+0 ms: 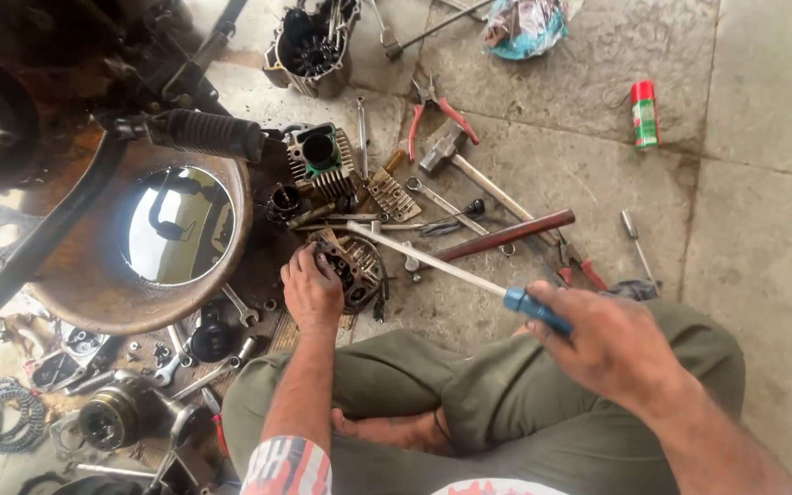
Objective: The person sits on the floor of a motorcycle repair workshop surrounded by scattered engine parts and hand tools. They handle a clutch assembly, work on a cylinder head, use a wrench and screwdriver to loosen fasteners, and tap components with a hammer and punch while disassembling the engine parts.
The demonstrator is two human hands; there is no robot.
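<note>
Seated worker at floor level. Left hand (312, 291), fingers curled down onto the cylinder head (352, 266), steadies it at centre. Right hand (602, 344), at 4 o'clock, is clamped on a blue-handled screwdriver (433, 259) whose tip reaches the head. Risk: the long shaft may slip off and jab the steadying fingers.
</note>
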